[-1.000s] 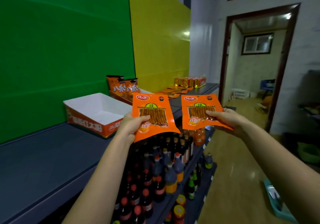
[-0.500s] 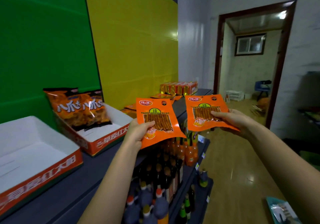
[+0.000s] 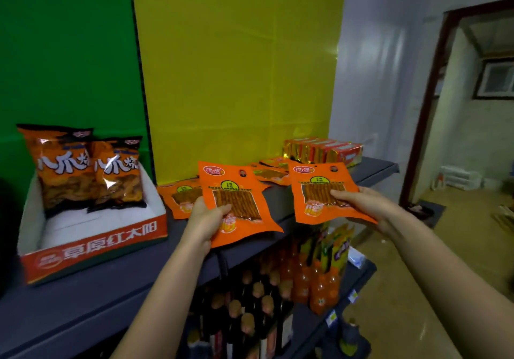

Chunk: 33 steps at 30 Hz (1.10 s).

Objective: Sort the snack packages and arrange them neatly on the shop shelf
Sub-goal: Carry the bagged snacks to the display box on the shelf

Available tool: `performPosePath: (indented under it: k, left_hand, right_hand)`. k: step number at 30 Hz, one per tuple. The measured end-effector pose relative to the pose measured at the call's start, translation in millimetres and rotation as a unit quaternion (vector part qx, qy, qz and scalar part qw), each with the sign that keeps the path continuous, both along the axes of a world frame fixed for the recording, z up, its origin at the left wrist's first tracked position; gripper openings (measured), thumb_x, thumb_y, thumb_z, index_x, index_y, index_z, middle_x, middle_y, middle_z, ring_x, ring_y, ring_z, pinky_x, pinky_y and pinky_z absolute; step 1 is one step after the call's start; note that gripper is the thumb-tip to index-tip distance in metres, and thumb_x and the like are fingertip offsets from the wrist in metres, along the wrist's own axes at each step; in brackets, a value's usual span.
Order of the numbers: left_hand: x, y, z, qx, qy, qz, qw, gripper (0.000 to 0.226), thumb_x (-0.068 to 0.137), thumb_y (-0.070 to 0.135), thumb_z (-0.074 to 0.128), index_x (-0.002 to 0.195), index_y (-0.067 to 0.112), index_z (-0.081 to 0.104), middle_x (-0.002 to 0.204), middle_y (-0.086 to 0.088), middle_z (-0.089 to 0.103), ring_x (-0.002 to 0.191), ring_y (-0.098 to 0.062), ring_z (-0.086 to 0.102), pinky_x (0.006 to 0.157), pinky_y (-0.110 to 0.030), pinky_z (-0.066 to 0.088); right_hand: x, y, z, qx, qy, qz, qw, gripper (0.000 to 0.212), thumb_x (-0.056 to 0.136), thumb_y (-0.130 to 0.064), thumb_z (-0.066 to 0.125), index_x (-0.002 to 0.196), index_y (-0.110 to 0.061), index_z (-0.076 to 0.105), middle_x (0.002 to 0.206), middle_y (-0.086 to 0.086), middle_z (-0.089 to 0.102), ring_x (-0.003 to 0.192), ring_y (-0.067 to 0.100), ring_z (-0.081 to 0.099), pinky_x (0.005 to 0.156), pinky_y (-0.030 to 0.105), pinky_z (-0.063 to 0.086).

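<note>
My left hand (image 3: pixel 204 221) grips a flat orange snack pack (image 3: pixel 236 192) by its lower left edge, above the front of the grey top shelf (image 3: pixel 91 297). My right hand (image 3: pixel 358 201) holds a second, matching orange pack (image 3: pixel 319 189) farther right, past the shelf's front edge. More orange packs (image 3: pixel 180 196) lie flat on the shelf behind them, against the yellow panel. Two puffy orange snack bags (image 3: pixel 89 169) stand upright in a white and orange display box (image 3: pixel 91 244) at the left.
A row of red and gold boxes (image 3: pixel 322 150) stands at the shelf's far end. Dark bottles (image 3: pixel 250 303) and orange drink bottles (image 3: pixel 319 283) fill the lower shelves. A doorway (image 3: pixel 472 136) opens at the right over a brown floor.
The view has swung right along the shelf: the empty box has left the frame and the box with bags is now far left. Both held packs are closer to the loose packs.
</note>
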State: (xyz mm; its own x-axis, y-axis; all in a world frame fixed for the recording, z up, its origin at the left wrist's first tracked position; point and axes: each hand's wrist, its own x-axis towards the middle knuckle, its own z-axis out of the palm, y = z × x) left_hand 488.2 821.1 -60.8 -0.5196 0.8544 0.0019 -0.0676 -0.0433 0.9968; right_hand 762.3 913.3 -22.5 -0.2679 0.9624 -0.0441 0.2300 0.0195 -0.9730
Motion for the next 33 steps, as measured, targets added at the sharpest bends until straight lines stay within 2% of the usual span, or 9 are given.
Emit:
performPosePath:
  k: [3, 6, 10, 15, 19, 24, 27, 31, 33]
  left_hand:
    - [0.4, 3.7, 0.1, -0.007, 0.015, 0.064, 0.998, 0.037, 0.087, 0.005, 0.061, 0.122, 0.011, 0.050, 0.111, -0.016, 0.064, 0.087, -0.028, 0.063, 0.074, -0.035, 0.051]
    - [4.0, 2.4, -0.7, -0.023, 0.036, 0.114, 0.993, 0.033, 0.088, 0.004, 0.059, 0.119, 0.011, 0.051, 0.110, -0.015, 0.064, 0.086, -0.027, 0.063, 0.077, -0.035, 0.050]
    - [7.7, -1.6, -1.2, -0.058, 0.070, 0.172, 0.981, 0.032, 0.088, 0.007, 0.060, 0.118, 0.009, 0.051, 0.109, -0.014, 0.064, 0.082, -0.022, 0.063, 0.065, -0.029, 0.049]
    - [9.9, -5.6, -0.2, -0.139, 0.146, 0.222, 0.954, 0.031, 0.087, 0.016, 0.062, 0.117, 0.011, 0.052, 0.117, -0.012, 0.063, 0.101, -0.026, 0.062, 0.092, -0.041, 0.049]
    - [18.4, -3.2, 2.5, -0.205, 0.228, 0.251, 0.918, 0.037, 0.087, 0.022, 0.064, 0.116, 0.010, 0.044, 0.121, -0.013, 0.059, 0.108, -0.029, 0.058, 0.094, -0.041, 0.048]
    - [28.5, 7.3, 3.3, -0.288, 0.319, 0.271, 0.861, 0.044, 0.086, 0.029, 0.063, 0.113, 0.007, 0.036, 0.124, -0.016, 0.054, 0.113, -0.033, 0.054, 0.089, -0.039, 0.044]
    - [32.7, 12.2, -0.2, -0.315, 0.355, 0.291, 0.831, 0.048, 0.085, 0.033, 0.062, 0.116, 0.006, 0.038, 0.125, -0.016, 0.051, 0.115, -0.033, 0.052, 0.089, -0.040, 0.044]
    - [36.5, 14.6, -3.0, -0.348, 0.416, 0.314, 0.779, 0.058, 0.085, 0.041, 0.059, 0.126, 0.007, 0.036, 0.131, -0.013, 0.045, 0.119, -0.030, 0.048, 0.091, -0.040, 0.044]
    - [38.3, 14.4, -3.1, -0.354, 0.449, 0.328, 0.752, 0.060, 0.085, 0.043, 0.058, 0.127, 0.007, 0.036, 0.131, -0.012, 0.044, 0.120, -0.028, 0.047, 0.091, -0.039, 0.044]
  right_hand:
    - [-13.4, 43.5, 2.5, 0.003, -0.001, 0.077, 0.997, 0.011, 0.086, -0.023, 0.065, 0.096, -0.018, 0.065, 0.080, 0.004, 0.074, 0.069, 0.015, 0.069, 0.069, 0.026, 0.057]
    - [-31.1, 78.7, 3.3, 0.008, -0.007, 0.139, 0.990, 0.025, 0.083, -0.025, 0.068, 0.107, -0.018, 0.065, 0.096, 0.009, 0.073, 0.086, 0.025, 0.068, 0.090, 0.038, 0.053]
    - [-58.3, 101.4, -2.8, 0.009, -0.001, 0.213, 0.977, 0.020, 0.085, -0.026, 0.067, 0.103, -0.022, 0.064, 0.093, 0.006, 0.072, 0.082, 0.020, 0.068, 0.079, 0.030, 0.054]
    - [-79.6, 111.4, -9.2, 0.009, -0.008, 0.275, 0.961, 0.010, 0.085, -0.025, 0.066, 0.095, -0.023, 0.063, 0.089, 0.006, 0.071, 0.079, 0.019, 0.067, 0.072, 0.027, 0.053]
    - [-87.1, 118.2, -14.7, 0.009, -0.012, 0.297, 0.955, 0.003, 0.086, -0.022, 0.066, 0.085, -0.022, 0.063, 0.079, 0.004, 0.070, 0.068, 0.015, 0.066, 0.064, 0.023, 0.053]
    - [-93.2, 124.8, -20.3, 0.014, -0.029, 0.324, 0.945, 0.010, 0.086, -0.020, 0.065, 0.096, -0.018, 0.065, 0.085, 0.004, 0.069, 0.074, 0.015, 0.065, 0.069, 0.022, 0.051]
    - [-96.0, 126.0, -20.8, 0.046, -0.070, 0.318, 0.945, 0.005, 0.086, -0.020, 0.066, 0.082, -0.020, 0.062, 0.084, 0.002, 0.066, 0.070, 0.012, 0.061, 0.064, 0.021, 0.047]
    - [-104.9, 133.6, -25.9, 0.145, -0.222, 0.267, 0.927, 0.036, 0.081, -0.039, 0.067, 0.061, -0.019, 0.047, 0.074, 0.003, 0.056, 0.084, 0.025, 0.059, 0.068, 0.029, 0.039]
    - [-107.3, 135.4, -27.4, 0.201, -0.302, 0.248, 0.898, 0.038, 0.080, -0.051, 0.064, 0.079, -0.014, 0.057, 0.090, 0.007, 0.062, 0.104, 0.030, 0.059, 0.071, 0.031, 0.043]
